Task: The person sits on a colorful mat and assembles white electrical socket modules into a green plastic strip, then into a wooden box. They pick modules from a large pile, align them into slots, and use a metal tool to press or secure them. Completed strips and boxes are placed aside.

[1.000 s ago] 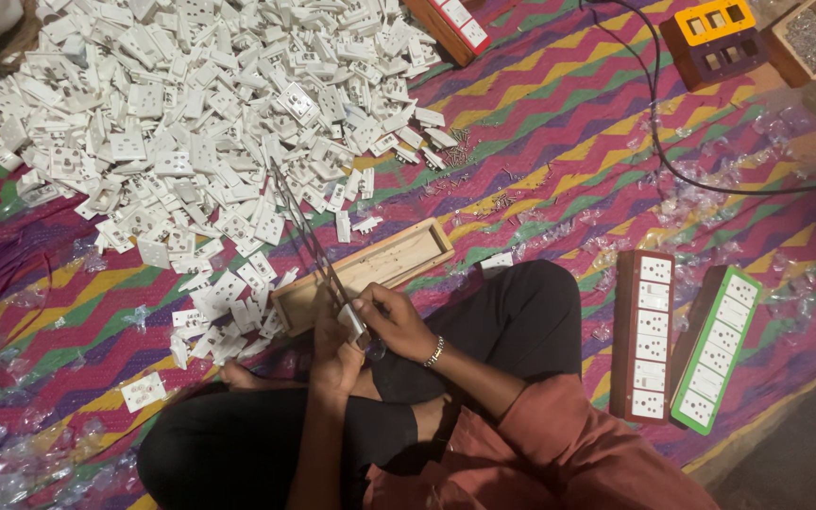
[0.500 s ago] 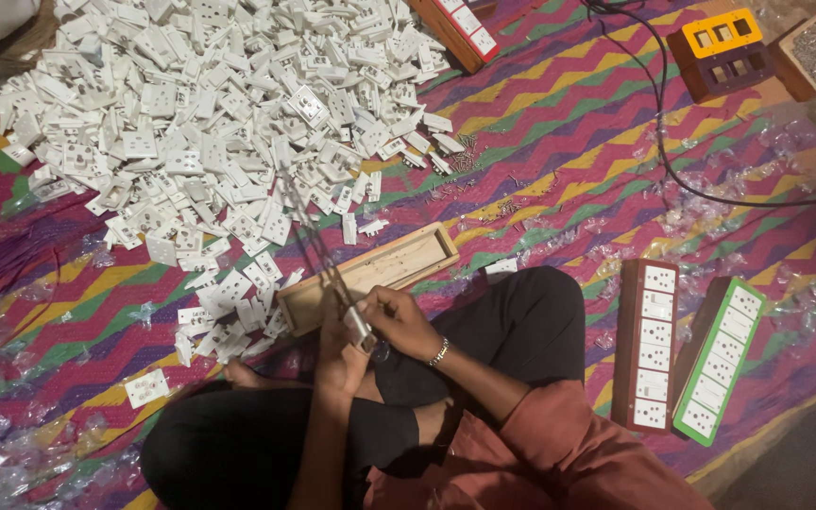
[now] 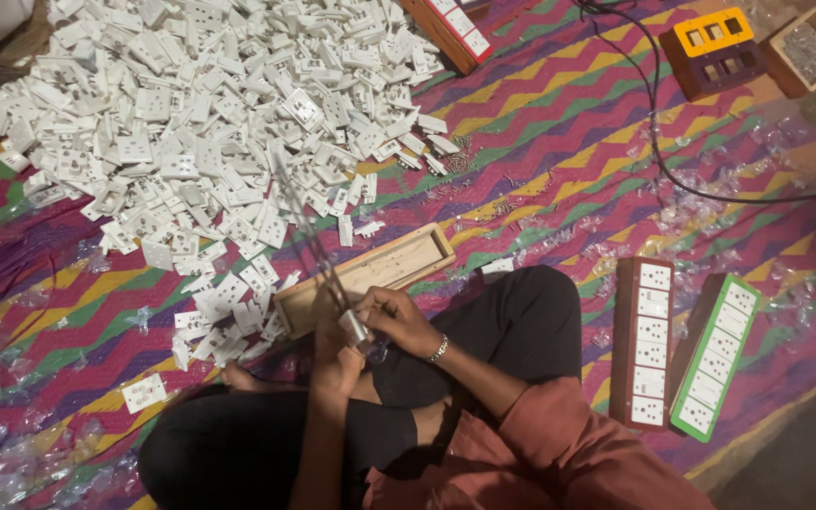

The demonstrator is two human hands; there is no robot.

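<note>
I sit cross-legged on a zigzag-patterned mat. Both hands meet over my lap, just in front of an open wooden box (image 3: 399, 267). My left hand (image 3: 335, 354) grips a small white socket part (image 3: 353, 327). My right hand (image 3: 397, 317), with a bracelet at the wrist, pinches the lower end of thin grey wires (image 3: 306, 227). These wires run up and to the left over a big heap of white socket parts (image 3: 200, 123). My fingers hide where the wires meet the part.
Two finished socket boards, one brown (image 3: 642, 342) and one green-edged (image 3: 715, 357), lie to the right of my knee. A yellow-topped box (image 3: 718, 49), a tray of small parts (image 3: 809, 49) and a black cable (image 3: 672, 170) are at the far right. Small screws (image 3: 484, 203) and plastic wrappers litter the mat.
Both hands stay together on the small part and wires. The view has shifted slightly; nothing else has visibly moved.
</note>
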